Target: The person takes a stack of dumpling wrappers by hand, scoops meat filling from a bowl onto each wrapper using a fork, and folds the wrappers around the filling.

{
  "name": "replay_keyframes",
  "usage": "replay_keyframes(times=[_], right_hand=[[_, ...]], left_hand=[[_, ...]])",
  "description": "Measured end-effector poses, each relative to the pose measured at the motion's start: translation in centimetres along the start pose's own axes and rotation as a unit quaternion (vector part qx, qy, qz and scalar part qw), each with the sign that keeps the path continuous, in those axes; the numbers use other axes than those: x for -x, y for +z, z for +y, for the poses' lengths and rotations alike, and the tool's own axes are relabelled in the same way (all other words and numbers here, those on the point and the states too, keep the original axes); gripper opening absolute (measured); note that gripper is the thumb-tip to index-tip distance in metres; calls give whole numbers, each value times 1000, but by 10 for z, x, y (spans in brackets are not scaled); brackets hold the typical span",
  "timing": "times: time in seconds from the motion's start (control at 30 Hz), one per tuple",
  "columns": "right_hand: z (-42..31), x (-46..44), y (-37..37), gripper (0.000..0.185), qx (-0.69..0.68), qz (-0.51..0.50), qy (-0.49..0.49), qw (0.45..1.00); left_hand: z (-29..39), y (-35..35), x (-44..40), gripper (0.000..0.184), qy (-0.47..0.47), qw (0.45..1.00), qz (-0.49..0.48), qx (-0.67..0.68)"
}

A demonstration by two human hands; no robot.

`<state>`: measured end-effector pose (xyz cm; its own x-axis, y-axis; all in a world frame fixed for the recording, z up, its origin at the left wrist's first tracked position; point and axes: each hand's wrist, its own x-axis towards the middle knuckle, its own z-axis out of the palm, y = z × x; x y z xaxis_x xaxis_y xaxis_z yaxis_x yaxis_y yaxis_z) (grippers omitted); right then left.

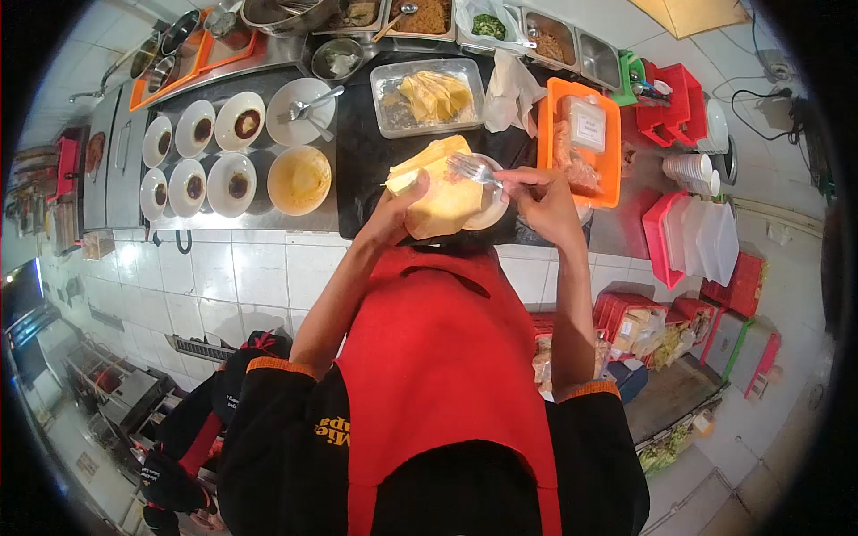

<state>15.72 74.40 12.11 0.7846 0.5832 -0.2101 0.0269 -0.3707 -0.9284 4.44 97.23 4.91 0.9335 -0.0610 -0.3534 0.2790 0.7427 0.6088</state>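
My left hand (391,214) is closed around a stack of yellow dough wrappers (442,204), its thumb lying on top. Pinched in my right hand (545,205) is a metal fork (471,168), its tines at the top wrapper. A small smear of pinkish filling shows near the tines. Behind the wrappers a white bowl (491,211) is partly covered; its contents are mostly hidden. Just beyond my hands, a clear plastic container (389,121) holds more folded yellow wrappers (435,96).
White bowls (232,185) with dark sauce stand in rows at left, beside a yellow-stained bowl (299,180). An orange tray (610,156) with packaged food lies right. Metal food pans (601,61) line the back. Other people (179,447) are at lower left.
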Motion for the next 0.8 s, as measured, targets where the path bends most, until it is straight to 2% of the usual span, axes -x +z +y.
replay_keyframes(times=[0.13,0.2,0.3,0.5,0.6,0.67,0.77,0.8], right_hand=[[1,7,14,28,-34,13,-34,999],[-5,11,30,27,25,64,-123,990],[2,11,42,28,23,101,-113,988],[25,11,9,32,-38,84,-81,992],[14,17,1,25,-64,78,-60,993],[0,16,7,22,-82,82,-41,992],[-13,5,31,15,-114,64,-24,991],[-13,3,38,17,-52,86,-25,995]], left_hand=[[0,-3,-1,64,-1,999,-9,42],[1,0,-3,65,-3,998,-11,67],[4,1,-6,66,3,998,-7,69],[8,8,-9,67,12,984,-53,170],[10,4,-9,66,27,989,-13,146],[7,6,-8,63,65,998,-10,-14],[0,14,-6,61,28,997,-43,-60],[-2,18,-6,66,25,995,-33,-92]])
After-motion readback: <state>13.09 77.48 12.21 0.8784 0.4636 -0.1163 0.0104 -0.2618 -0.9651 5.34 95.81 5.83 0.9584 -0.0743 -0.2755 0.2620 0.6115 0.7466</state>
